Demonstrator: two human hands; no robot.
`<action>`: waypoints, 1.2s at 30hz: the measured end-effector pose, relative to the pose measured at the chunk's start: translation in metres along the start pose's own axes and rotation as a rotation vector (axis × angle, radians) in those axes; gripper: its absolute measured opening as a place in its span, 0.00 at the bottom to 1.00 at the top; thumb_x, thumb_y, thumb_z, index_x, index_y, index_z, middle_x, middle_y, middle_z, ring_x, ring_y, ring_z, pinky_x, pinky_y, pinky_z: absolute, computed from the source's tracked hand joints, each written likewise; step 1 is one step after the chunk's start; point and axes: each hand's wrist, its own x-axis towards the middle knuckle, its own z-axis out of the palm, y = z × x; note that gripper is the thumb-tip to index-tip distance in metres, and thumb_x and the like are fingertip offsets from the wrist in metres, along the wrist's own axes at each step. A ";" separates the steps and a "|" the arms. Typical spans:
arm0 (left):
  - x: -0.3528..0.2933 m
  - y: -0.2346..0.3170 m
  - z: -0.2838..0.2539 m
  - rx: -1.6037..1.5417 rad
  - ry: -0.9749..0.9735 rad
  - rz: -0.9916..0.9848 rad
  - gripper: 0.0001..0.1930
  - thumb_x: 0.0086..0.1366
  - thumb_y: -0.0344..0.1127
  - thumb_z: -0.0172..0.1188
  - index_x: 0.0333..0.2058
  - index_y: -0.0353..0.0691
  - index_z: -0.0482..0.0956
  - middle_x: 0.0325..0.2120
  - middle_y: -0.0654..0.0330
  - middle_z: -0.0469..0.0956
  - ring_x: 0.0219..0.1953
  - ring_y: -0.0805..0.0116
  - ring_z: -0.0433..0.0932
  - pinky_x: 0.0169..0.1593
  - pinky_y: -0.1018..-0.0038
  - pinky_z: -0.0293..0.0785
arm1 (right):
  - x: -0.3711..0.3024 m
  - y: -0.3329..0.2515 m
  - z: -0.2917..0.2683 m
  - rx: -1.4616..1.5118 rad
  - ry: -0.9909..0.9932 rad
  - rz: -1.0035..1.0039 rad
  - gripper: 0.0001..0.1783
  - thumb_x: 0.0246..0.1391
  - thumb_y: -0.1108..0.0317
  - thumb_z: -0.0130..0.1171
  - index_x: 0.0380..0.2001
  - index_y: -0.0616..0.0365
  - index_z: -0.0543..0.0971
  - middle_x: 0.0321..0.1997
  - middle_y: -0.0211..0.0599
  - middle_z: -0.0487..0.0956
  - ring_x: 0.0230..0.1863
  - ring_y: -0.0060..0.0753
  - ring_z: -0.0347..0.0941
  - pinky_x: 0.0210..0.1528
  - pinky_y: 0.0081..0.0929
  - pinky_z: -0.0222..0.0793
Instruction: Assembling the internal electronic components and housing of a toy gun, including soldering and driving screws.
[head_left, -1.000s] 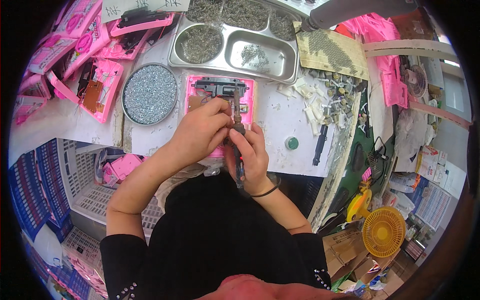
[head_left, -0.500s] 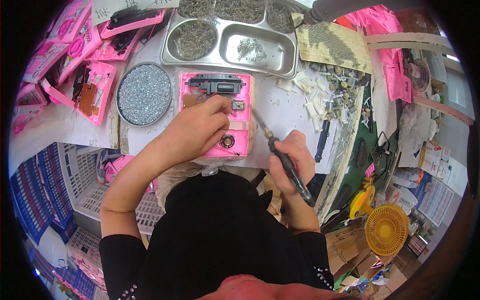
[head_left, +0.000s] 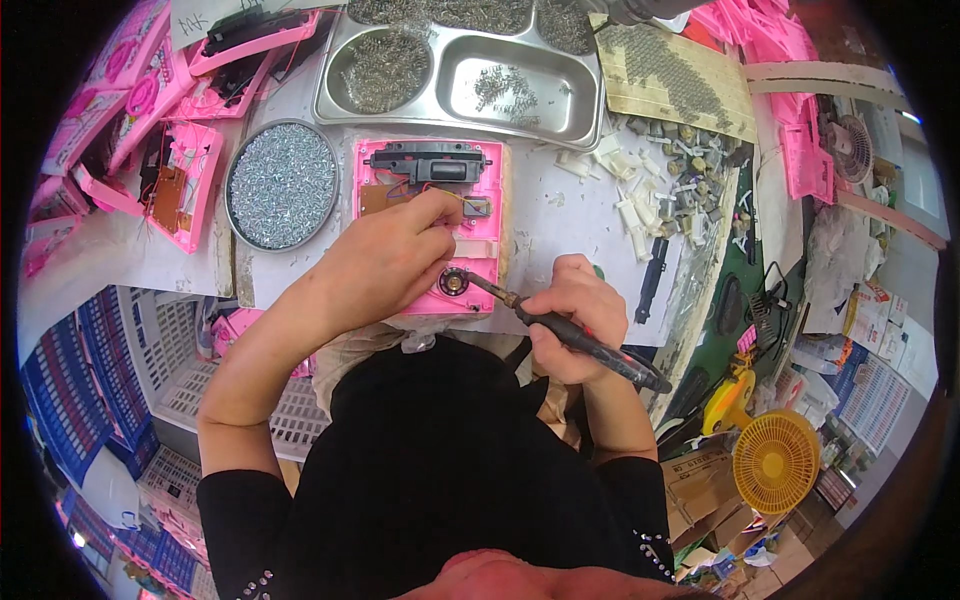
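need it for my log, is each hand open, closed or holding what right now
Left hand: curled over the open pink rectangular plastic casing; whether it grips anything cannot be told.
Right hand: closed, holding the black-handled, metal-tipped soldering iron.

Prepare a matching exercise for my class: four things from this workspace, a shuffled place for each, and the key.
Things
1. Black-handled tool
2. Round dish
3. Metal compartment tray
4. Yellow fan

Places
A. beyond the central pink casing
B. beside cardboard, lower right
C. in the right hand
D. left of the central pink casing

Pairs: 1-C, 2-D, 3-A, 4-B
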 end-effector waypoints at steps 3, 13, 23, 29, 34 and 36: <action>-0.002 0.001 0.000 -0.018 -0.009 -0.016 0.08 0.59 0.26 0.65 0.36 0.36 0.76 0.47 0.54 0.74 0.45 0.52 0.80 0.44 0.61 0.79 | 0.004 0.002 0.001 -0.027 -0.038 0.010 0.15 0.30 0.76 0.64 0.30 0.59 0.82 0.22 0.34 0.78 0.20 0.41 0.66 0.33 0.35 0.64; -0.002 0.002 0.001 -0.006 0.025 -0.004 0.08 0.59 0.26 0.66 0.36 0.36 0.76 0.47 0.54 0.74 0.44 0.52 0.80 0.43 0.61 0.79 | 0.013 0.002 0.004 -0.048 -0.108 0.024 0.14 0.32 0.71 0.63 0.29 0.61 0.83 0.19 0.31 0.74 0.18 0.35 0.61 0.32 0.33 0.60; -0.002 0.001 0.002 -0.003 0.026 -0.002 0.08 0.59 0.27 0.66 0.36 0.36 0.76 0.46 0.54 0.74 0.43 0.52 0.80 0.42 0.61 0.80 | 0.015 0.001 0.000 -0.066 -0.125 0.025 0.13 0.35 0.70 0.64 0.30 0.61 0.83 0.19 0.31 0.75 0.18 0.34 0.60 0.33 0.34 0.60; -0.001 0.001 0.001 -0.011 0.024 0.007 0.08 0.59 0.27 0.66 0.35 0.36 0.76 0.46 0.54 0.74 0.44 0.52 0.80 0.42 0.61 0.80 | 0.012 -0.004 -0.011 -0.070 -0.077 0.009 0.17 0.27 0.76 0.61 0.30 0.58 0.83 0.22 0.32 0.78 0.19 0.39 0.65 0.31 0.34 0.64; -0.001 0.001 0.002 -0.007 0.022 0.009 0.07 0.59 0.27 0.66 0.35 0.37 0.78 0.47 0.54 0.75 0.44 0.52 0.80 0.42 0.61 0.80 | 0.012 -0.003 -0.011 -0.076 -0.080 0.002 0.18 0.27 0.76 0.61 0.30 0.58 0.83 0.22 0.32 0.78 0.19 0.39 0.65 0.31 0.33 0.64; -0.001 0.001 0.002 0.005 0.029 0.021 0.06 0.59 0.28 0.66 0.34 0.37 0.78 0.47 0.54 0.75 0.44 0.53 0.81 0.42 0.61 0.80 | 0.012 -0.003 -0.011 -0.072 -0.085 0.000 0.18 0.27 0.76 0.61 0.30 0.58 0.83 0.22 0.33 0.78 0.19 0.39 0.65 0.31 0.34 0.64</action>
